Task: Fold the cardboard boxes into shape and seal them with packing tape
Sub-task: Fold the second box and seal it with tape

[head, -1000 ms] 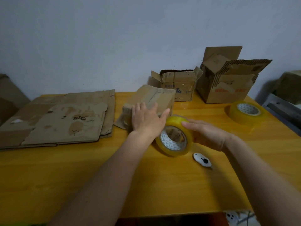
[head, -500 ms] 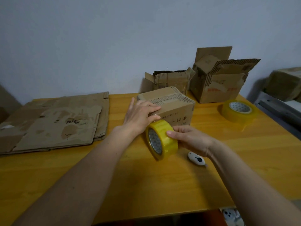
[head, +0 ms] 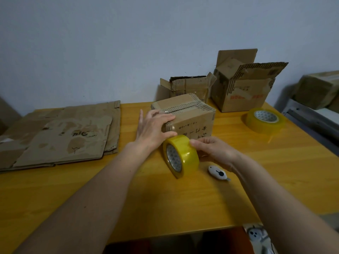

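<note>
A: Item: small brown corrugated cardboard box (head: 190, 114), flaps closed, mid-bench, just behind the yellow packing-tape roll (head: 181, 155). Handling?

B: Light, crushable; hold by edges. Left hand (head: 154, 129) presses its near corner, fingers flat. Right hand (head: 212, 151) pinches the roll's slick rim. White pocket cutter (head: 217, 172) lies beside.

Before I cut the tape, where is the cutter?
In the head view, the white cutter lies on the table, right of the held tape roll, beside the right hand.
</note>
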A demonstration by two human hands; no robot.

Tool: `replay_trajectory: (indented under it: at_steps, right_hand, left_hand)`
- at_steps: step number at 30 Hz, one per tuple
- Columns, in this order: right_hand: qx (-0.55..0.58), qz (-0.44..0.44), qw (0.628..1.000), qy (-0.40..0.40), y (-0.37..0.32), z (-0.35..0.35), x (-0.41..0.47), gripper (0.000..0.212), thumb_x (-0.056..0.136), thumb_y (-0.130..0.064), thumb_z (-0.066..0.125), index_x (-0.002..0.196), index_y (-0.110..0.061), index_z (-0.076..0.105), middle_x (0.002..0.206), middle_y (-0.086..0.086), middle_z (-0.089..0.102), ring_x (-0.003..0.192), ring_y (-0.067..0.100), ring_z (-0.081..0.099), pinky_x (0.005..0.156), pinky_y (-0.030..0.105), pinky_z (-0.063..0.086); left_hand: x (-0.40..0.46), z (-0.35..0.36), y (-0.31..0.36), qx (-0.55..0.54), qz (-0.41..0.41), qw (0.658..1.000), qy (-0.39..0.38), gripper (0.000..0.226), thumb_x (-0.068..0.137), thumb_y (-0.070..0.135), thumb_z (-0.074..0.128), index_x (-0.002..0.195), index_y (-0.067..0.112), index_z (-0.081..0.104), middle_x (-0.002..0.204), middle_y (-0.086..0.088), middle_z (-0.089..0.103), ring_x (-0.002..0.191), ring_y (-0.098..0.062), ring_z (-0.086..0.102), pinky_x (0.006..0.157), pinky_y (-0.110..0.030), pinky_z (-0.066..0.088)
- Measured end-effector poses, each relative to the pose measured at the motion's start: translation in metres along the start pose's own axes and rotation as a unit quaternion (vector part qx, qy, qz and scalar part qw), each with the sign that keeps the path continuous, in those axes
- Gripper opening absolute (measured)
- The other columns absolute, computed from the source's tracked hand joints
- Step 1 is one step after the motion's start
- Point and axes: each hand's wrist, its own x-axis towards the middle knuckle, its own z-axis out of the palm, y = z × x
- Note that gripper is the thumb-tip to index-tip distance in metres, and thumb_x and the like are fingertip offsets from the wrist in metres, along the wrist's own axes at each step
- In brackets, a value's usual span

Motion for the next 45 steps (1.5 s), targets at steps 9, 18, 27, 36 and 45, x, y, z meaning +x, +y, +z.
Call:
replay_trajectory:
  at_steps: [9, 18, 27, 36, 45]
  right_hand:
    - [-0.483, 0.152, 0.851, 0.141, 0.038, -0.016, -0.014, 0.027, 0.088, -0.037, 0.062, 0.104, -0.016, 0.057, 0.109, 0.004, 0.052, 0.1, 0.022, 0.052, 0.079, 0.03, 0.043]
    - [-0.309, 0.038, 0.933, 0.183, 0.002, -0.022, -0.018, 0.01, 0.087, -0.018, 0.067, 0.091, -0.008, 0.066, 0.087, 0.008, 0.067, 0.076, 0.022, 0.065, 0.061, 0.029, 0.055]
    - [-0.025, -0.158, 0.971, 0.18, -0.064, 0.013, 0.018, 0.029, 0.084, -0.001, 0.067, 0.111, -0.007, 0.059, 0.094, 0.007, 0.063, 0.086, 0.021, 0.067, 0.075, 0.028, 0.058]
    - [-0.234, -0.219, 0.935, 0.154, -0.056, 0.012, 0.031, 0.009, 0.089, -0.013, 0.063, 0.094, -0.02, 0.061, 0.089, -0.004, 0.061, 0.081, 0.011, 0.057, 0.071, 0.022, 0.046]
    - [-0.453, -0.291, 0.836, 0.103, -0.049, 0.015, 0.025, 0.013, 0.09, -0.002, 0.055, 0.102, -0.008, 0.057, 0.1, 0.001, 0.049, 0.088, 0.019, 0.051, 0.074, 0.031, 0.041]
  left_hand:
    - [0.002, 0.002, -0.001, -0.032, -0.032, 0.999, -0.008, 0.069, 0.069, 0.052, 0.076, 0.132, 0.04, 0.051, 0.14, 0.014, 0.049, 0.137, -0.016, 0.028, 0.116, -0.054, -0.003]
    - [-0.004, 0.006, 0.014, -0.141, -0.206, 0.967, 0.048, 0.12, 0.059, 0.043, 0.088, 0.151, 0.022, 0.014, 0.149, -0.006, 0.026, 0.138, -0.025, 0.025, 0.111, -0.039, 0.027]
    - [-0.025, 0.017, 0.026, -0.559, -0.442, 0.7, -0.042, 0.07, 0.063, 0.017, 0.088, 0.121, 0.0, 0.053, 0.109, -0.017, 0.068, 0.098, -0.032, 0.066, 0.092, -0.046, 0.053]
    - [-0.03, 0.034, 0.021, -0.568, -0.42, 0.708, -0.006, 0.09, 0.067, 0.027, 0.084, 0.142, 0.011, 0.036, 0.124, -0.01, 0.06, 0.106, -0.027, 0.062, 0.096, -0.044, 0.05]
    - [-0.025, 0.042, 0.024, -0.576, -0.419, 0.701, 0.019, 0.072, 0.073, 0.017, 0.077, 0.136, 0.013, 0.044, 0.122, -0.013, 0.061, 0.102, -0.029, 0.063, 0.091, -0.046, 0.052]
